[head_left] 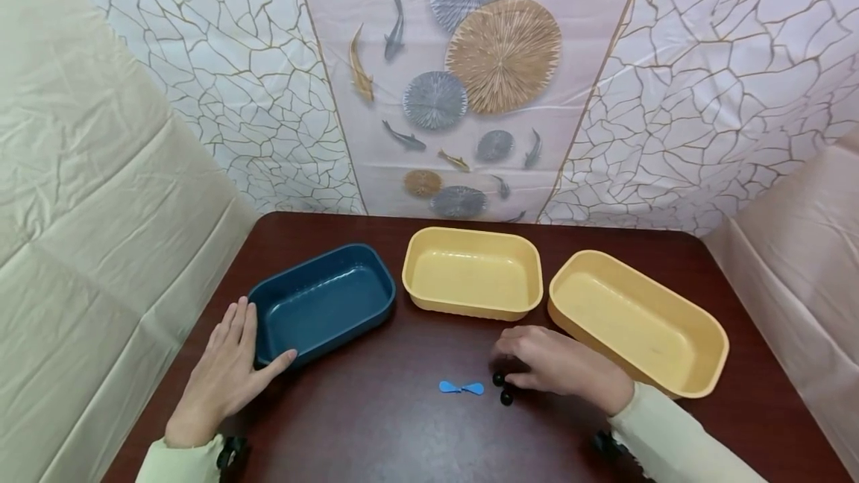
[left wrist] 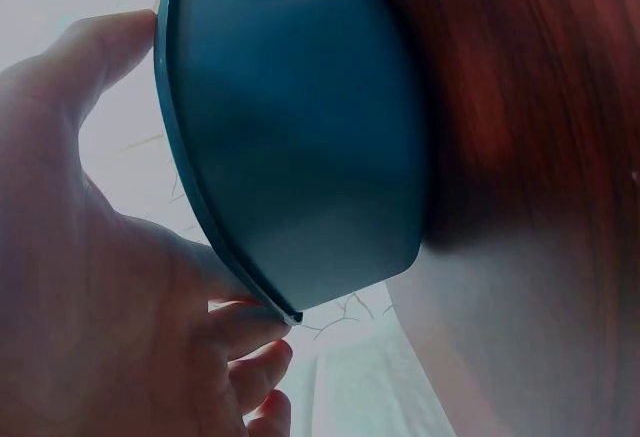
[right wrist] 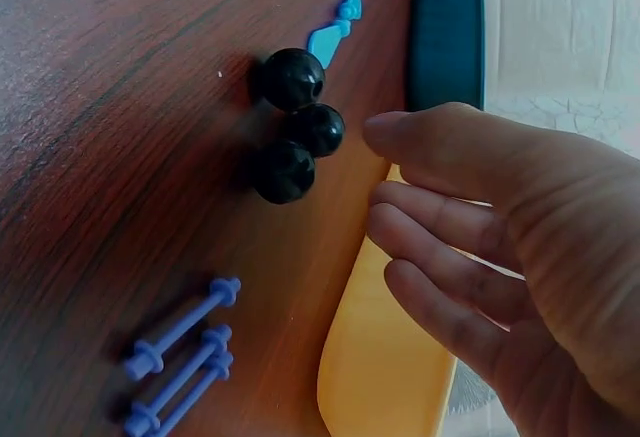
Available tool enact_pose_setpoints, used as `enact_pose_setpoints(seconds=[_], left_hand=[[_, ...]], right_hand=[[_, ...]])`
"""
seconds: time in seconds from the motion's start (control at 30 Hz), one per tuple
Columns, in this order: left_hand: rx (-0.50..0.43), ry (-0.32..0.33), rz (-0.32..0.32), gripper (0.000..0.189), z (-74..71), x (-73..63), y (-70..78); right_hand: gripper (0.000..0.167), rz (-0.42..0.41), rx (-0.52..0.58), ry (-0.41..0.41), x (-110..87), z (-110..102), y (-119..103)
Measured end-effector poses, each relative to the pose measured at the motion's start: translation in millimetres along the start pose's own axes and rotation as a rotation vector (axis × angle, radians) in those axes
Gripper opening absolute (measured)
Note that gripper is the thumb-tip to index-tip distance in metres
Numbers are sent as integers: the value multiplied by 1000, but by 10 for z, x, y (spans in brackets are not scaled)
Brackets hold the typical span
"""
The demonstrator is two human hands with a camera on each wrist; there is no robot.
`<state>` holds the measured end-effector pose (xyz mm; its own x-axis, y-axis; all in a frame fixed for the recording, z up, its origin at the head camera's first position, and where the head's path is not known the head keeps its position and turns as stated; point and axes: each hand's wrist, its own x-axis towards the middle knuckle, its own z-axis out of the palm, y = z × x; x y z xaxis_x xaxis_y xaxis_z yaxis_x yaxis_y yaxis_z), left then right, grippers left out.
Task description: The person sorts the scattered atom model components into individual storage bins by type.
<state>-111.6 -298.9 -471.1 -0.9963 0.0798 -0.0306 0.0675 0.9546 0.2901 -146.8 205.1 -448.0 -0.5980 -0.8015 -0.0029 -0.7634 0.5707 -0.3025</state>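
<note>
My left hand point(head_left: 224, 371) rests on the near left corner of the dark blue tray point(head_left: 325, 311); in the left wrist view the thumb and fingers touch its rim, fairly straight. My right hand point(head_left: 564, 365) hovers beside three round black beads point(right wrist: 291, 79) that sit close together on the table. Its fingers are bent a little, and the right wrist view shows a gap between thumb tip and beads, with nothing held. Left of the beads lies a light blue propeller-shaped piece point(head_left: 461, 387). Several purple rods with collared ends point(right wrist: 190, 325) appear only in the right wrist view.
A yellow tray point(head_left: 473, 282) stands at the middle back of the dark wooden table point(head_left: 362, 423). Another yellow tray point(head_left: 631, 311) is angled at the right, close behind my right hand. Patterned cloth point(head_left: 429, 185) hangs behind the table.
</note>
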Motion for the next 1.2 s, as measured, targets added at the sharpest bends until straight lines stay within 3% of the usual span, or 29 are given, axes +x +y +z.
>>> enact_pose_setpoints(seconds=[0.37,0.73,1.2], left_hand=[[9,9,-2,120,11,-3,0],[2,0,-5,120,-6,4,18],[0,0,-5,121,15,-9,15]], right_hand=[[17,-8,69,-78,113,61,32],[15,-11,69,-102,161,124,52],[12,-38,5,0,260,67,22]])
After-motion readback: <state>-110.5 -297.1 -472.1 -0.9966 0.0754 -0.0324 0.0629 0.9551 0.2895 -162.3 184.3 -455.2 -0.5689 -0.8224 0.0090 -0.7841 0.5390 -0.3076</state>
